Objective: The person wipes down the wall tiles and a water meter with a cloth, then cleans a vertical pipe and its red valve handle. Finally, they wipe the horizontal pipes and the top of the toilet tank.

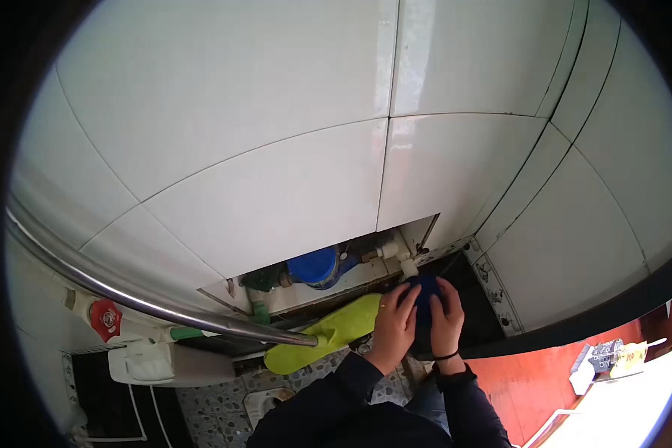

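My left hand [396, 328] and my right hand [446, 321] are together at the lower middle of the head view. Both have their fingers curved around a dark blue rounded thing [423, 293]; its kind cannot be made out, and the hands cover part of it. Just beyond it, a white pipe fitting [409, 267] comes out of the wall recess. In that recess lies a water meter with a blue lid [312, 265]. To the left of my left hand is a yellow-green mop head [336, 332] on a steel pole [164, 305].
White tiles [276, 201] cover the wall. At left are a red valve handle [105, 319], a green pipe [187, 333] and a white box [145, 364]. A dark raised edge [560, 327] runs along the right, beside a red floor [515, 384] with several small items.
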A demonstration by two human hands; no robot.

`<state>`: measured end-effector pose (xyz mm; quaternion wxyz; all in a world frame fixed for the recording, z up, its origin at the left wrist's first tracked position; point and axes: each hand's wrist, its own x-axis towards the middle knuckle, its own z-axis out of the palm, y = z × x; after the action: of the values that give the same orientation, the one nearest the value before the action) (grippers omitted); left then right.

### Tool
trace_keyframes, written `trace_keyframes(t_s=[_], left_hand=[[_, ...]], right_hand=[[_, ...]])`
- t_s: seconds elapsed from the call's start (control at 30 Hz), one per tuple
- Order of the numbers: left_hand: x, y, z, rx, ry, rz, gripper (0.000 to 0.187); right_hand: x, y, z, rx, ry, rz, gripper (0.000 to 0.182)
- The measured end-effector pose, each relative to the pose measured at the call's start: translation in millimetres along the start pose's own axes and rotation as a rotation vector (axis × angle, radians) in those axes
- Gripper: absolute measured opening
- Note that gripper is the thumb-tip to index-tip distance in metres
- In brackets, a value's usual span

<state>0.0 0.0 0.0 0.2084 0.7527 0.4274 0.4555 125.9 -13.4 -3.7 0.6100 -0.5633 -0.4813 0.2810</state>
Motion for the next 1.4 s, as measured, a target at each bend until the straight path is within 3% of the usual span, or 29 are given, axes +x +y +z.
trace_keyframes(t_s=[0.2,0.33,0.6,0.87,0.97,1.1,1.3,1.4], left_hand=[[4.2,-8.9,5.2,0.012,0.169,-0.042,0.049],[0.4,-21.1,20.6,-0.011,0.149,-0.095,0.05],[19.6,-17.7,12.8,0.065,0.07,-0.078,0.054],[34.3,-6.9,9.0,0.437,-0.051,0.138,0.053],[34.7,-1.4,17.3,0.5,-0.093,0.248,0.046],[17.5,-7.8,37.4,0.503,-0.169,0.381,0.041],[-22.5,-12.3,28.1,0.206,-0.181,0.143,0.048],[-19.3,-14.1,16.8,0.081,-0.08,0.081,0.057]], right_hand=[[19.1,-36.7,17.2,-0.555,-0.155,-0.403,0.037],[25.2,-30.6,25.5,-0.715,-0.204,-0.463,0.042],[32.2,-17.6,27.2,-0.589,-0.101,-0.355,0.038],[25.5,0.5,21.4,-0.239,0.022,-0.132,0.035],[20.9,14.9,14.5,-0.091,0.014,0.072,0.035],[3.9,63.7,-0.1,-0.145,-0.01,0.124,0.035],[-28.0,54.3,-9.7,-0.18,0.005,0.208,0.03],[-22.4,25.9,-6.4,-0.206,0.023,0.028,0.032]])
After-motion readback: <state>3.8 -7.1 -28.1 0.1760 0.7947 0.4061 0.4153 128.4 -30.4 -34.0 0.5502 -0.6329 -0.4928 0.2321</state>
